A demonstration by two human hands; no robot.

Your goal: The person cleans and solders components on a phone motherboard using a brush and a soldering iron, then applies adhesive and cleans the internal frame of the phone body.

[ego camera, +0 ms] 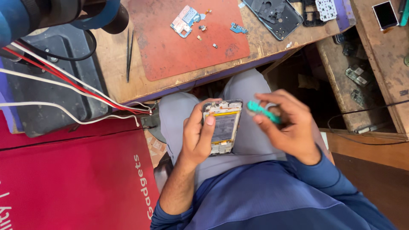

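Red sign (pixel 76 179) w/ white lettering lower-left; hands: opened phone (pixel 222 127), blurry teal tool (pixel 263 111).

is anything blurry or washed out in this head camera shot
Head view: the right hand and its teal tool are motion-blurred; the opened phone in the left hand is fairly sharp; even light, no strong glare; the dark object top left is out of focus.

Tweezers (pixel 129 53) beside red mat (pixel 187 42)
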